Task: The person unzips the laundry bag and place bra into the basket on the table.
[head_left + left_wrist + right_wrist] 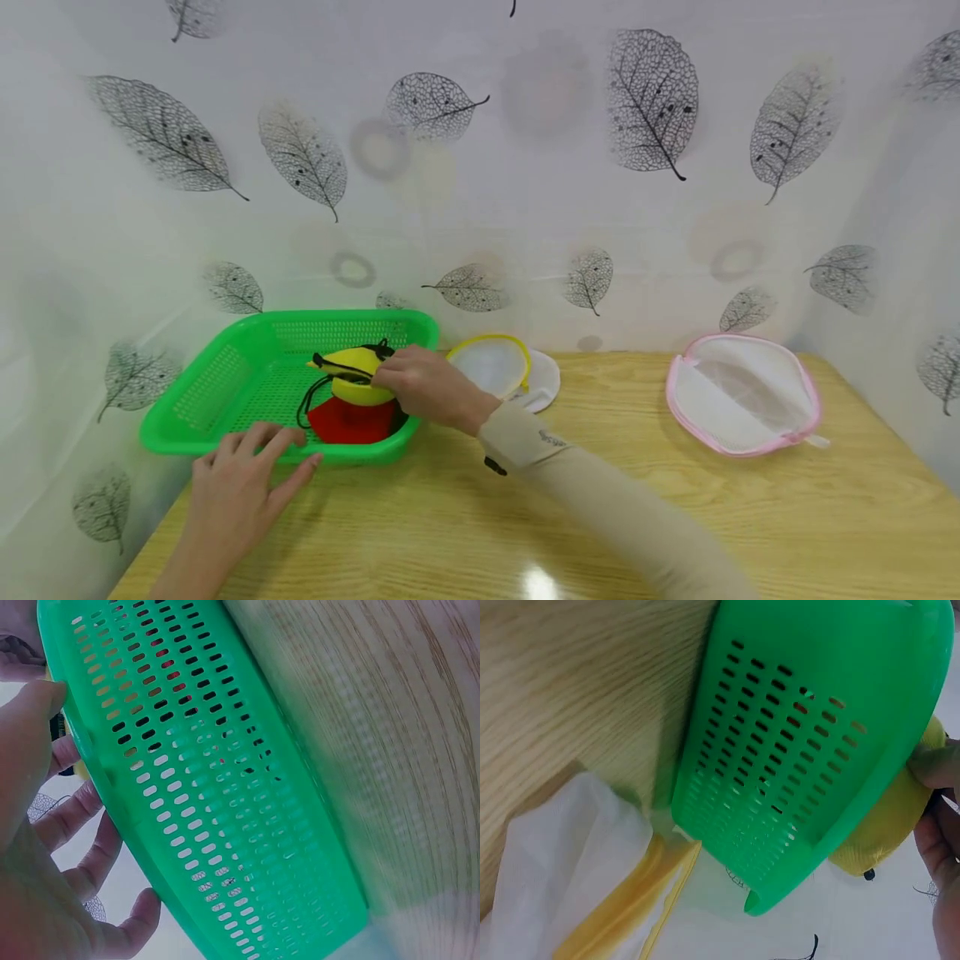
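Observation:
A yellow fabric item with black cord (pixel 358 367) sits in the right part of a green plastic basket (pixel 288 315), over a red item (pixel 348 421). My right hand (pixel 427 383) pinches its right end between thumb and fingers; in the right wrist view the yellow fabric (pixel 885 829) shows beyond the basket rim. My left hand (pixel 243 479) is at the front rim of the basket, fingers spread and loosely bent. The left wrist view has its fingertips (pixel 97 851) at the rim edge. The far side of the red item is hidden under the yellow one.
Right of the basket lies a white mesh bag with yellow trim (pixel 491 362), partly over another white piece (pixel 543 379). A white mesh bag with pink trim (pixel 742 396) lies farther right on the wooden table (pixel 600 500). Behind hangs a leaf-print curtain (pixel 510 192).

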Tool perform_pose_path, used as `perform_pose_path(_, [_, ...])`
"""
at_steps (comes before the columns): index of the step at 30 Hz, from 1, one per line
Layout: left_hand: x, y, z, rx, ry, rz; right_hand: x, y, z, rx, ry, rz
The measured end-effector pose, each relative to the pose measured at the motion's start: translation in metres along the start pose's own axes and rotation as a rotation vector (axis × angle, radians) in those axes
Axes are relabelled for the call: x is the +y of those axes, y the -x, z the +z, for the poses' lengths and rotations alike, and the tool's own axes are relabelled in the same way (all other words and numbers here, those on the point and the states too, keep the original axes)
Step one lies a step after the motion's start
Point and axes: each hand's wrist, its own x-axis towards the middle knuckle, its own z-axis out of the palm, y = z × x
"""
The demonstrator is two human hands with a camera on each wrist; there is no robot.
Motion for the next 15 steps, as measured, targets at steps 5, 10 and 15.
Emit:
perform_pose_path(5, [0.0006,-0.0003,-0.0001,0.005,0.003,0.002,-0.0051,-0.0037,0.0011,-0.139,-0.051,0.062])
perform_pose_path(10, [0.0000,-0.0004,0.0008,0.017,-0.002,0.014,-0.0071,-0.0041,0.0060,-0.212,-0.090,0.117])
perform_pose_path(15, [-0.0004,0.0001,0.0014,0.032,0.000,0.016,-0.0087,-0.0028,0.0091,-0.171,-0.037,0.149])
